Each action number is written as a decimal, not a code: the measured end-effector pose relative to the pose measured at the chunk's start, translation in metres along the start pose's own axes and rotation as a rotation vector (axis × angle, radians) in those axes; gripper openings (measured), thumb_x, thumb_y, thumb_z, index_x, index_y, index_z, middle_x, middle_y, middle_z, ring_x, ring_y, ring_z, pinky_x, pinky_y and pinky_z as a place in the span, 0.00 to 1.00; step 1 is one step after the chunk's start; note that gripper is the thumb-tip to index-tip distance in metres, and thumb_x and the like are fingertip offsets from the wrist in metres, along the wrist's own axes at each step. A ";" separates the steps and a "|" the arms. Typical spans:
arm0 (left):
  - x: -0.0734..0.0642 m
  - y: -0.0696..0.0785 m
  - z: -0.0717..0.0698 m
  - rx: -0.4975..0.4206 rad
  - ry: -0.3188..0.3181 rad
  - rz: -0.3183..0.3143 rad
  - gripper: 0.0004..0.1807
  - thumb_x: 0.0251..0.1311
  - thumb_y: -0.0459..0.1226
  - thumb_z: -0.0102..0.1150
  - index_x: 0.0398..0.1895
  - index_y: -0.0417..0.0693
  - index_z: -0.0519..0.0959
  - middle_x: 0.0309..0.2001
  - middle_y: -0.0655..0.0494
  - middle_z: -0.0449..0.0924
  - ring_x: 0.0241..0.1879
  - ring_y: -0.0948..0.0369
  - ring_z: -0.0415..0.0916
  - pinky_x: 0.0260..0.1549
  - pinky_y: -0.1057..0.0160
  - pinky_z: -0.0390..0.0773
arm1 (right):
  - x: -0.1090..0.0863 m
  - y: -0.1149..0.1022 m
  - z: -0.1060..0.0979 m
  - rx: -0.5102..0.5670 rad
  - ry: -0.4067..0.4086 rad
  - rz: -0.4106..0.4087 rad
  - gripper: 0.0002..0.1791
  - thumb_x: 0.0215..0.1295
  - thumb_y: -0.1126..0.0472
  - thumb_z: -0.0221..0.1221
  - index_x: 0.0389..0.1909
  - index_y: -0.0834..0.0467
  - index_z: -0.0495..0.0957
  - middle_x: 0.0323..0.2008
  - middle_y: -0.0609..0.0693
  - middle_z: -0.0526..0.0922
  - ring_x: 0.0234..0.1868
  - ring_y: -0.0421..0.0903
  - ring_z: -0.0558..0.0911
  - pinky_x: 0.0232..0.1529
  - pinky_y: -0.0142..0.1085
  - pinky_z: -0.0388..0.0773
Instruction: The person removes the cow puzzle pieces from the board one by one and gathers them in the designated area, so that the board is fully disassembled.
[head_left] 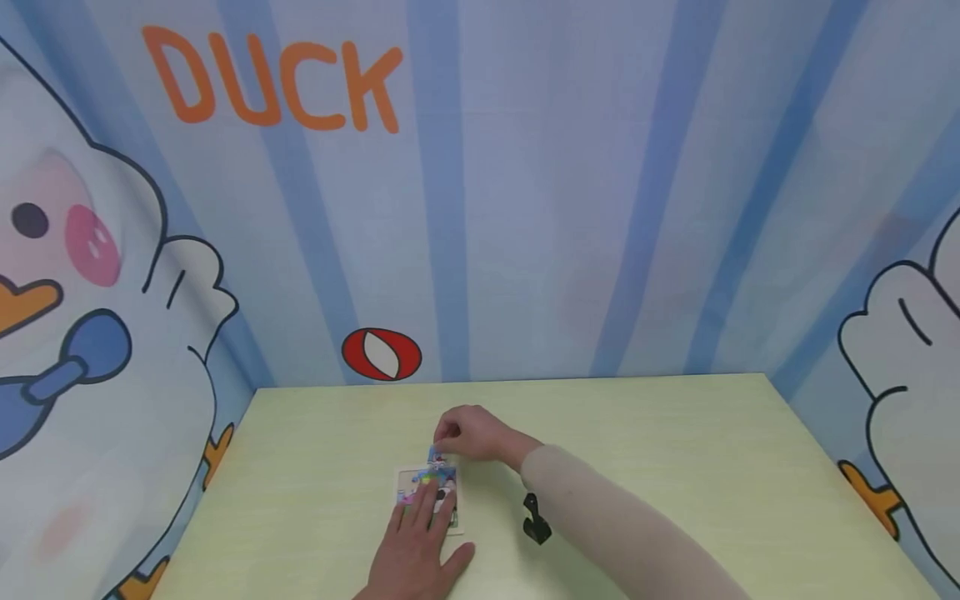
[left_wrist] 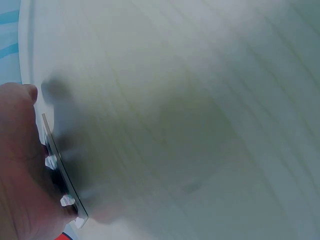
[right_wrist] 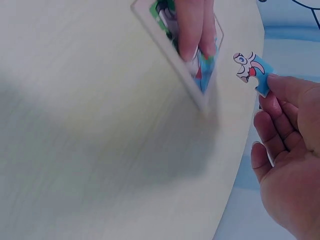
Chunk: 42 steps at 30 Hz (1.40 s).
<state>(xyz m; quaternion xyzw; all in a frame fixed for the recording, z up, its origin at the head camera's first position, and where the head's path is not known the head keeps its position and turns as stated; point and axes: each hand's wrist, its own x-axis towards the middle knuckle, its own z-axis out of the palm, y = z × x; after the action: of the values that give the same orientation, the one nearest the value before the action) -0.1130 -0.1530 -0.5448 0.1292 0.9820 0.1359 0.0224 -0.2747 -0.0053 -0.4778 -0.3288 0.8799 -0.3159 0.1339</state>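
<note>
A small jigsaw puzzle with a pale frame and a colourful cartoon picture lies on the table. My left hand rests on it with fingers spread, covering part of the picture. Just beyond its far edge, my right hand pinches a puzzle piece between thumb and forefinger. That piece is blue and white with a cartoon figure and a rounded notch, and in the right wrist view it is apart from the board. The left wrist view catches the board's edge beside the left hand.
The pale yellow wooden table stretches to both sides. Blue striped cloth with duck drawings stands behind and beside it. A small black object shows next to the right sleeve.
</note>
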 end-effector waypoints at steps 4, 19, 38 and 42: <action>0.000 -0.001 0.000 -0.012 0.012 0.008 0.46 0.74 0.68 0.49 0.82 0.47 0.66 0.83 0.40 0.58 0.81 0.42 0.59 0.75 0.34 0.60 | -0.008 0.012 -0.012 -0.003 -0.012 -0.006 0.03 0.74 0.61 0.67 0.37 0.53 0.88 0.33 0.41 0.85 0.34 0.37 0.78 0.41 0.35 0.78; -0.004 -0.004 0.002 0.015 -0.062 -0.020 0.47 0.73 0.70 0.47 0.82 0.49 0.66 0.83 0.42 0.58 0.81 0.43 0.58 0.76 0.34 0.59 | -0.031 0.041 -0.033 -0.033 -0.097 0.064 0.05 0.76 0.61 0.66 0.38 0.53 0.87 0.34 0.41 0.84 0.34 0.36 0.78 0.40 0.35 0.78; -0.001 -0.003 0.000 -0.001 -0.020 0.005 0.46 0.72 0.68 0.52 0.82 0.48 0.67 0.82 0.41 0.60 0.80 0.42 0.60 0.75 0.34 0.61 | -0.036 0.066 -0.040 -0.071 -0.060 0.099 0.06 0.74 0.65 0.67 0.34 0.55 0.86 0.32 0.43 0.84 0.34 0.38 0.77 0.41 0.35 0.77; 0.000 0.000 -0.001 -0.005 -0.028 0.003 0.47 0.72 0.68 0.52 0.82 0.48 0.66 0.83 0.41 0.59 0.81 0.42 0.59 0.75 0.34 0.60 | -0.036 0.068 -0.039 -0.094 -0.055 0.092 0.06 0.74 0.65 0.67 0.34 0.55 0.85 0.32 0.43 0.83 0.34 0.38 0.76 0.41 0.34 0.77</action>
<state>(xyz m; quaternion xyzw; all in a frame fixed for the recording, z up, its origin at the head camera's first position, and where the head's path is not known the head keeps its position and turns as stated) -0.1135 -0.1533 -0.5438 0.1322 0.9811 0.1364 0.0363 -0.2988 0.0768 -0.4907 -0.3026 0.9039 -0.2585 0.1567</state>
